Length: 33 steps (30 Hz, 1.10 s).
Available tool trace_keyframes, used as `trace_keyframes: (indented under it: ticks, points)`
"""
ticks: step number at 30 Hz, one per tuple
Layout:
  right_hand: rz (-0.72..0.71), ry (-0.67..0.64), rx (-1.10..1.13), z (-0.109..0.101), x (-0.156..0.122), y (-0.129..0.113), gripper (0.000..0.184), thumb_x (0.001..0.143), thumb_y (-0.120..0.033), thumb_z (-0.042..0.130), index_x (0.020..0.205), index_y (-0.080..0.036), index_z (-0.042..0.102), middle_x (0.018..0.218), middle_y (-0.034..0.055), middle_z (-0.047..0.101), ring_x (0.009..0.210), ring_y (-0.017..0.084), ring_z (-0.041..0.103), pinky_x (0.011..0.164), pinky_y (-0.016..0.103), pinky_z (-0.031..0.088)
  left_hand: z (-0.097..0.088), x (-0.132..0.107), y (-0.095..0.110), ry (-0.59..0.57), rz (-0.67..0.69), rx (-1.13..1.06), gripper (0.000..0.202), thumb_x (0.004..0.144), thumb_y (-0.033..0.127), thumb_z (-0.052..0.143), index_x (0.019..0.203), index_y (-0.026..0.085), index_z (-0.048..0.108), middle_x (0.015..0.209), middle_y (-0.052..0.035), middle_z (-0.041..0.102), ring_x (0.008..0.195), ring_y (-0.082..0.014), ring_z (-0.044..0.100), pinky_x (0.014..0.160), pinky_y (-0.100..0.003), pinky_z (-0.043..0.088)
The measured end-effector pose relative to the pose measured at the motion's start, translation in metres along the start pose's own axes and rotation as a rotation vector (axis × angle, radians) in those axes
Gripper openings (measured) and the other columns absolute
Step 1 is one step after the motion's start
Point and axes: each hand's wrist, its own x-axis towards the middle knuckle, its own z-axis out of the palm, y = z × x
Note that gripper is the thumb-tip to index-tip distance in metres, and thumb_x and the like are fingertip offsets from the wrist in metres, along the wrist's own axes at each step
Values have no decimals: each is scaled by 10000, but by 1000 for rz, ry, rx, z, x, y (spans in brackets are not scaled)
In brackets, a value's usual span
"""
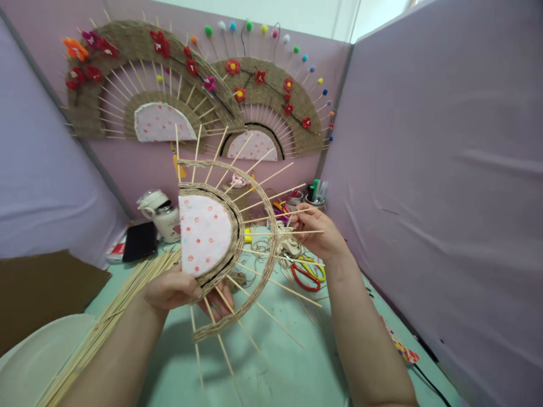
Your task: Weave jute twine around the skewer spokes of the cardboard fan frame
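Note:
A half-round fan frame [235, 220] of thin wooden sticks and woven brown twine is held up, its straight side to the left. Pink cloth with red dots [206, 234] covers its core, bordered by twine bands and a black line. My left hand [186, 291] grips the lower edge, thumb in front and fingers behind the sticks. At the outer twine ring [271, 217], my right hand [318, 229] is closed in a pinch beside the stick ends on the right. What its fingertips hold is too small to make out.
Two finished fans [159, 42] with felt flowers hang on the pink back panel. Red-handled scissors [306, 278], loose twine [261, 247], a white bottle [163, 217], a black phone [139, 240], a stick bundle [127, 294] and a white plate [46, 350] lie or stand around the table.

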Motion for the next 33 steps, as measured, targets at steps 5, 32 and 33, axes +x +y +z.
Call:
trace_keyframes:
  ticks: [5,32,33]
  points:
    - [-18,-23,-101,-7,-2,-2,259,652,-194,763,838,-205,584,649,-31,659,495,62,454,468,166,388,-2,-5,3,57,0,67,428,603,125,497,970,135,718,936,-71,740,790,-261,695,689,-309,512]
    - [-122,35,-276,-21,-6,-15,300,644,-229,782,788,-193,521,644,7,701,359,4,314,345,134,193,-18,-17,4,34,-21,200,391,637,189,577,995,141,726,930,-102,736,831,-343,682,715,-399,523]
    - [-94,6,-262,-21,-6,-15,296,646,-225,783,796,-190,531,640,2,697,359,4,332,344,126,209,-18,-18,4,24,-12,190,382,636,202,584,986,144,725,907,-96,739,815,-333,684,707,-391,520]
